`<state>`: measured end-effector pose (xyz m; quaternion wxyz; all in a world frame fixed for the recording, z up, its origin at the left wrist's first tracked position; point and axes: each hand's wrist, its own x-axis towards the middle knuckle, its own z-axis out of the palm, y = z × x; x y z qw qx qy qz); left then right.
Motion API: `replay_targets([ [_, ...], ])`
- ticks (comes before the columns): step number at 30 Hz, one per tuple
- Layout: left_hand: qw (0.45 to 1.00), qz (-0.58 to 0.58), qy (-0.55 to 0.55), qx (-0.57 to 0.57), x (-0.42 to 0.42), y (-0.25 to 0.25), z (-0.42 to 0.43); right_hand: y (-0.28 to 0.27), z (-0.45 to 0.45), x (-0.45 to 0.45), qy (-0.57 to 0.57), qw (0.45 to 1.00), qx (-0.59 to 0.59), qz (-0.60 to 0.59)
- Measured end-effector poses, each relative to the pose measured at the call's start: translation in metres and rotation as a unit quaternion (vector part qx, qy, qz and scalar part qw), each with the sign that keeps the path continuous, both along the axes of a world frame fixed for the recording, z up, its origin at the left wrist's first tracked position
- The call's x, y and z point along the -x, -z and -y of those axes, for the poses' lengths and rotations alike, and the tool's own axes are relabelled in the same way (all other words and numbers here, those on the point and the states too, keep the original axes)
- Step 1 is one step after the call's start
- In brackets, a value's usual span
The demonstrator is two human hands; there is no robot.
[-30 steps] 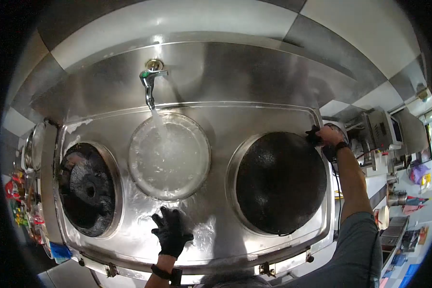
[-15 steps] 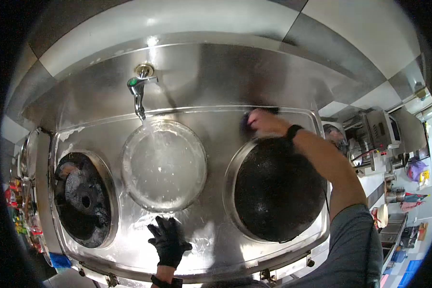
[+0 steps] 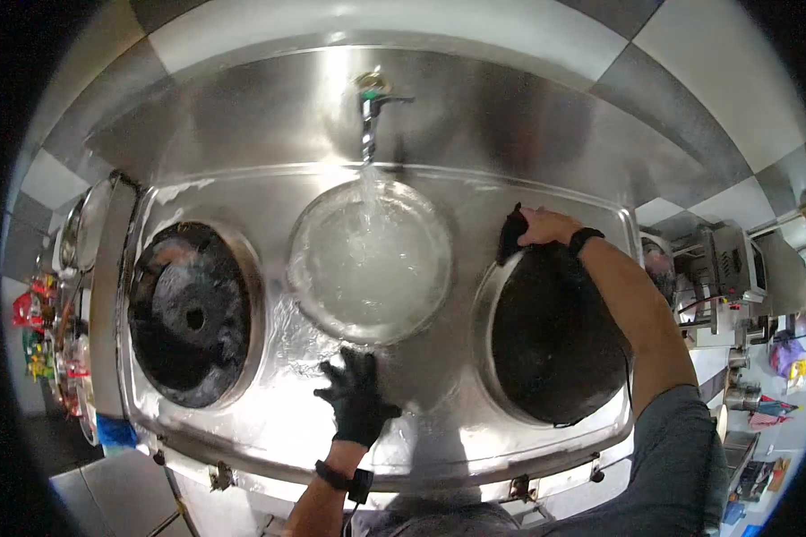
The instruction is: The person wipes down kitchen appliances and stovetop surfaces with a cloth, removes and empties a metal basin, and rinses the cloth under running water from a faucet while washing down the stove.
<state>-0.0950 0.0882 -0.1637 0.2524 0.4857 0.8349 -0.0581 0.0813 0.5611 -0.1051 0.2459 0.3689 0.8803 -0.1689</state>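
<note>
My left hand, in a black glove, lies with fingers spread on the wet steel top, just below the round water-filled basin. Water runs from the tap into that basin. My right hand is bare and grips a dark cloth at the upper left edge of the black round wok. The cloth touches the steel near the wok's rim.
A blackened burner sits at the left of the steel top. Far left are items in red and green packaging. At the right stand a microwave-like appliance and metal pots.
My right hand swept the cloth left from the wok's right side to behind it, then came back slightly toward the wok. My left hand stays spread. The view has shifted.
</note>
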Motion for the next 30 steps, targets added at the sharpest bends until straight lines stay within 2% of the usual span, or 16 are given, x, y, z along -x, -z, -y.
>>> replay_targets([
  [2, 0.999, 0.005, 0.01, -0.03, 0.004, 0.006, 0.004, 0.016, 0.042, 0.043, 0.067, 0.988, -0.009, 0.142],
  [3, 0.999, 0.007, 0.005, -0.032, 0.007, 0.005, 0.0, 0.013, 0.068, 0.056, -0.006, 0.985, -0.014, 0.173],
  [5, 0.999, 0.015, 0.019, -0.028, 0.014, -0.008, -0.006, 0.037, 0.119, 0.055, -0.068, 0.988, -0.079, 0.115],
  [8, 0.997, 0.008, 0.033, -0.066, 0.02, 0.009, 0.008, 0.036, 0.231, 0.071, -0.191, 0.963, -0.117, 0.147],
  [12, 0.984, -0.011, 0.109, -0.142, 0.044, 0.026, 0.038, 0.071, 0.376, 0.066, -0.115, 0.98, -0.161, -0.036],
  [14, 0.987, 0.002, 0.075, -0.142, 0.056, 0.021, 0.054, 0.063, 0.415, 0.095, -0.088, 0.986, -0.128, -0.067],
  [16, 0.989, 0.02, 0.055, -0.133, 0.079, 0.011, 0.076, 0.036, 0.441, 0.117, -0.035, 0.985, 0.11, -0.129],
  [17, 0.991, 0.041, 0.031, -0.121, 0.094, 0.008, 0.089, 0.036, 0.444, 0.122, -0.036, 0.984, 0.109, -0.134],
  [19, 0.99, -0.012, 0.064, -0.123, 0.123, 0.042, 0.125, 0.034, 0.428, 0.126, 0.005, 0.938, 0.085, -0.337],
  [21, 0.993, -0.003, 0.071, -0.095, 0.136, 0.033, 0.141, 0.028, 0.391, 0.121, 0.116, 0.931, 0.03, -0.343],
  [22, 0.994, 0.002, 0.075, -0.081, 0.142, 0.028, 0.149, 0.004, 0.374, 0.119, 0.106, 0.942, -0.052, -0.313],
  [24, 0.984, -0.031, 0.11, -0.134, 0.148, 0.073, 0.164, -0.012, 0.347, 0.113, 0.088, 0.944, -0.137, -0.287],
  [26, 0.978, -0.075, 0.124, -0.15, 0.146, 0.104, 0.174, 0.011, 0.314, 0.105, -0.02, 0.947, -0.293, -0.131],
  [27, 0.973, -0.092, 0.147, -0.15, 0.147, 0.11, 0.178, 0.002, 0.308, 0.1, -0.019, 0.946, -0.294, -0.133],
  [29, 0.955, -0.142, 0.193, -0.174, 0.153, 0.099, 0.174, -0.022, 0.282, 0.096, -0.104, 0.965, -0.184, -0.153],
  [30, 0.955, -0.143, 0.193, -0.171, 0.151, 0.092, 0.176, -0.019, 0.255, 0.089, -0.06, 0.973, -0.192, -0.116],
])
